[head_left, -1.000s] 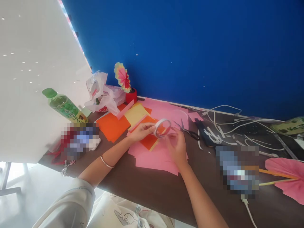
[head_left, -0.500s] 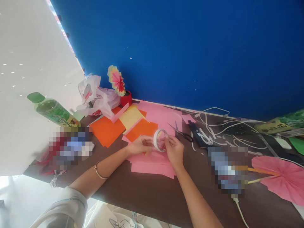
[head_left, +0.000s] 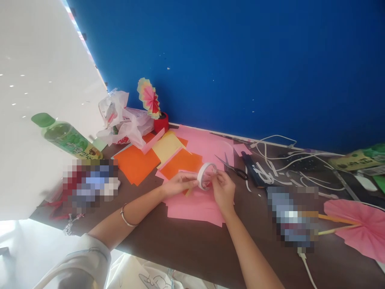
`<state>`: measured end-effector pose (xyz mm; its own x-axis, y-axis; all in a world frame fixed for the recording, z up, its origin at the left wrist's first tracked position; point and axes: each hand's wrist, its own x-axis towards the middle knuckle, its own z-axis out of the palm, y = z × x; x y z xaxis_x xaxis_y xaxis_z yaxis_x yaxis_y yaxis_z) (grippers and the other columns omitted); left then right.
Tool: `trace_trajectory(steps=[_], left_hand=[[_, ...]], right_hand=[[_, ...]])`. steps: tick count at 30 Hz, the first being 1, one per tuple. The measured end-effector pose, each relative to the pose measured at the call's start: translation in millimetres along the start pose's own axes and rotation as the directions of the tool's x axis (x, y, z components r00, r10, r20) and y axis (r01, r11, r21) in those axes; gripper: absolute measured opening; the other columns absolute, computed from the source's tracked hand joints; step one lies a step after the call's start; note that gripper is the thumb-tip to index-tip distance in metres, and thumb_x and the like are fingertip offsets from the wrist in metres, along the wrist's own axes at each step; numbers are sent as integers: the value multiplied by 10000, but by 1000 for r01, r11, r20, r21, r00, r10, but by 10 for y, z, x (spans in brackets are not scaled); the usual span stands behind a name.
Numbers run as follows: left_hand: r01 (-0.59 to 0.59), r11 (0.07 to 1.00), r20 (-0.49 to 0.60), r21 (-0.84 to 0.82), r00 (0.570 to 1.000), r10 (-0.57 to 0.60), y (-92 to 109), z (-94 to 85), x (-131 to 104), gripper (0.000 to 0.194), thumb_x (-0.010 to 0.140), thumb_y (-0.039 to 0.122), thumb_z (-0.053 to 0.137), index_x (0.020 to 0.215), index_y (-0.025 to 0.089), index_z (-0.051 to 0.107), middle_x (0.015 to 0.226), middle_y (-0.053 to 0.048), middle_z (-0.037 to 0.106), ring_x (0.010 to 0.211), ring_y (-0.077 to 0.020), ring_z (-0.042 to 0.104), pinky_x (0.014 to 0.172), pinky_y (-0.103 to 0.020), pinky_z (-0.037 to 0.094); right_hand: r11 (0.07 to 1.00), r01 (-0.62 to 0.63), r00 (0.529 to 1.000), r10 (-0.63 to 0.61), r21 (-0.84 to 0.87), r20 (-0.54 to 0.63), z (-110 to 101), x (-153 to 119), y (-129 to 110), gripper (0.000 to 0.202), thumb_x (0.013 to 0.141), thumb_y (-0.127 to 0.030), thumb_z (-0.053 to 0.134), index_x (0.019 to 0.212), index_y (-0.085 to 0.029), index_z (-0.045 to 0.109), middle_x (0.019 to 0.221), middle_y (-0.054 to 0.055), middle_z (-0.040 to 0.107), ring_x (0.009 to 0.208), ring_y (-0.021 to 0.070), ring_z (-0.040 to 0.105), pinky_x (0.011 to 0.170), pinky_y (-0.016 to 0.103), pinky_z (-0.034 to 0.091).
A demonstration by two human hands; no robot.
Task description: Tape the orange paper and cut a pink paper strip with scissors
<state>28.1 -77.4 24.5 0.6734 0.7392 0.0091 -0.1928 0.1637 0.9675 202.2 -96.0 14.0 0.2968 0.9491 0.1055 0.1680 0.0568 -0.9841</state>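
Observation:
A roll of white tape (head_left: pixel 202 177) is held up on edge over the pink paper sheets (head_left: pixel 192 208). The fingers of my left hand (head_left: pixel 179 185) grip its left side. At the roll's right rim my right hand (head_left: pixel 223 185) has thumb and fingertips pinched together; whether they hold the roll or a tape end I cannot tell. Orange paper (head_left: pixel 182 163) and yellow paper (head_left: pixel 165 148) lie just behind the hands. Partly opened black scissors (head_left: pixel 233 168) rest on the table to the right of the roll.
A green-capped bottle (head_left: pixel 69 138) and a crumpled plastic bag (head_left: pixel 129 124) stand at left. Behind is a red pot (head_left: pixel 161 123) with a folded paper flower (head_left: pixel 148 98). White cables (head_left: pixel 279 160) tangle at right, beside a pink paper fan (head_left: pixel 357 226) on sticks. A blue wall (head_left: pixel 225 68) closes the back.
The tape roll has tilted slightly between my hands. My right hand's fingers have shifted a little up its right rim. The view has moved slightly.

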Motion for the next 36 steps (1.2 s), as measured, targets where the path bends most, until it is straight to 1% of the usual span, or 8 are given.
trace_trajectory(steps=[5,8,14,21,26,30,33,36], left_hand=[[-28,993,-16,-117,1000,27,-21,-2,7,410,801,470,565,1031,149,677,950,-105,662,837,-186,597,758,-312,447],[-16,990,1,-137,1000,17,-33,-10,8,397,805,460,564,1027,151,677,921,-98,669,846,-192,600,781,-328,446],[-47,990,21,-134,999,50,-19,-3,10,341,809,430,567,999,174,688,1024,-84,654,980,-198,579,930,-353,393],[-61,993,-22,-104,998,59,-23,10,3,340,796,451,574,936,166,695,980,-75,655,971,-191,580,959,-360,382],[-55,988,-56,-147,997,47,-40,21,11,337,804,462,560,854,153,686,872,-65,643,893,-170,583,923,-342,401],[-107,962,-124,-253,989,77,-50,5,25,345,800,470,565,756,136,640,737,-37,584,753,-137,563,812,-316,436],[-125,946,-166,-300,983,77,-54,-12,32,358,826,467,530,705,133,583,600,13,483,579,-86,477,698,-284,428],[-113,951,-183,-289,981,61,-51,-14,37,380,833,473,514,651,140,530,545,44,383,499,-64,364,588,-248,370]], right_hand=[[999,27,1000,-27,-21,9,12,-2,-10,251,775,-415,584,856,-178,597,751,55,707,703,200,679,660,325,542],[999,26,1000,-26,-19,5,20,8,8,255,775,-413,585,867,-175,594,798,68,711,739,202,680,687,332,540],[1000,8,1000,-8,-12,3,22,22,46,281,752,-430,606,867,-174,596,842,88,707,788,220,677,716,350,536],[1000,8,999,-8,-11,34,22,10,69,261,748,-414,608,866,-182,591,812,74,703,742,215,675,688,349,538],[999,17,999,-16,-31,47,34,0,34,269,757,-418,606,886,-182,597,845,76,700,799,218,668,733,354,529],[998,53,995,-49,-41,86,39,-23,-9,316,793,-430,561,994,-188,590,987,93,667,914,217,633,776,352,516],[985,152,987,-148,-80,60,25,-44,11,371,812,-390,544,1126,-195,521,1110,109,594,929,199,606,809,367,504],[937,320,946,-323,-138,1,1,-62,23,349,818,-315,539,1145,-198,499,1106,107,558,913,188,584,826,385,491]])
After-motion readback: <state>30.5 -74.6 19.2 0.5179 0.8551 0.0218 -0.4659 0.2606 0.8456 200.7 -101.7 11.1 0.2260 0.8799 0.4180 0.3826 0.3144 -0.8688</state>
